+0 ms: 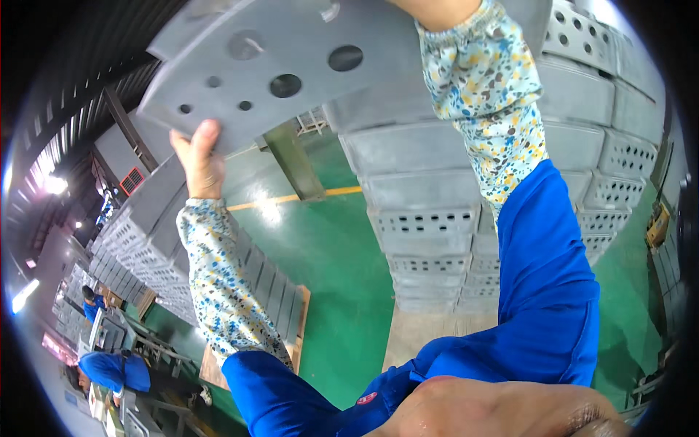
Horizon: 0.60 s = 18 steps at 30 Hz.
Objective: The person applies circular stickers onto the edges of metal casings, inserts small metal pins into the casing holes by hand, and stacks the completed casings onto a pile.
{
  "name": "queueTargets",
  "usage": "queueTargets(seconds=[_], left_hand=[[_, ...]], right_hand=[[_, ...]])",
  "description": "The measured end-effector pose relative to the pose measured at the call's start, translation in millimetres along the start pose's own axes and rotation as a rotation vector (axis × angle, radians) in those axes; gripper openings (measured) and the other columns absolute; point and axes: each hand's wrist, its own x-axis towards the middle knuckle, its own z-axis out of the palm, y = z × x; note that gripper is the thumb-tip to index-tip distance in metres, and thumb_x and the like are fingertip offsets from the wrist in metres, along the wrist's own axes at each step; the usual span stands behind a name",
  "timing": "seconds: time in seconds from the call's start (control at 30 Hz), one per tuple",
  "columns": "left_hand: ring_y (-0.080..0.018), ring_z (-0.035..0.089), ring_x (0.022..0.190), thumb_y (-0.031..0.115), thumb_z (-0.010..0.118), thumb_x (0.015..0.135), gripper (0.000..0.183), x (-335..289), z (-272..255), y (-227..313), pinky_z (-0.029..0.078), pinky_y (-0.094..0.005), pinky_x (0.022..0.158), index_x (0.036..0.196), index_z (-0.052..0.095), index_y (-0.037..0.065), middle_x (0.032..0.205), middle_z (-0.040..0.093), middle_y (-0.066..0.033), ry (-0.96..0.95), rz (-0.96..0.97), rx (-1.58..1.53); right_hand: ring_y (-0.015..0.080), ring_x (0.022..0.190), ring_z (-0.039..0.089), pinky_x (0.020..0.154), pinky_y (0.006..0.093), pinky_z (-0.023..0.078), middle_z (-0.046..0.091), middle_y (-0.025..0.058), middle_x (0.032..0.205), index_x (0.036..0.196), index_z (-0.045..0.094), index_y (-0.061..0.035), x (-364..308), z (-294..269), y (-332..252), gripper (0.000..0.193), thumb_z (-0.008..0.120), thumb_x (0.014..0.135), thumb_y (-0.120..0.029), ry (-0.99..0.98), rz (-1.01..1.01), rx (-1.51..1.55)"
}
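Note:
A large grey panel (218,73) with round holes of different sizes is raised high across the top of the head view, tilted down to the left. My left hand (198,162) grips its lower left edge, a digit against the face with the holes. Up at the picture's top border, my right hand (440,11) is beside the panel's right part; its fingers are cut off, so its hold cannot be made out. Just beneath the panel rises a tall stack of grey box-shaped parts (415,191), several with rows of holes.
More grey parts (149,251) are stacked on a wooden pallet (298,328) at the left. A green post (293,164) and a yellow floor line (266,203) lie beyond. Two people in blue (113,371) are by benches at the lower left. Green floor (331,291) runs between the stacks.

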Motion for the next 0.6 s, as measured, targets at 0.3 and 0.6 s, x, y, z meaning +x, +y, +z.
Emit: queueTargets(seconds=[0.3, 0.6], left_hand=[[-0.0212, 0.053, 0.095, 0.021, 0.072, 0.067, 0.066, 68, 53, -169, 0.043, -0.0334, 0.085, 0.119, 0.039, -0.003, 0.106, 0.052, -0.0125, -0.077, -0.288, -0.107], [-0.0211, 0.052, 0.098, 0.022, 0.068, 0.072, 0.061, 86, 67, -202, 0.044, -0.0332, 0.085, 0.12, 0.04, -0.003, 0.109, 0.05, -0.0127, -0.152, -0.364, -0.154]], right_hand=[[0.0291, 0.058, 0.06, 0.057, 0.0382, 0.048, 0.058, 0.0131, 0.058, 0.061, 0.061, -0.0032, -70, 152, 129, 0.034, 0.064, 0.071, -0.036, -0.119, 0.027, -0.131], [0.0241, 0.067, 0.063, 0.058, 0.0352, 0.048, 0.062, 0.0061, 0.064, 0.072, 0.068, -0.0108, -84, 154, 158, 0.031, 0.059, 0.076, -0.04, -0.486, 0.279, -0.197]])
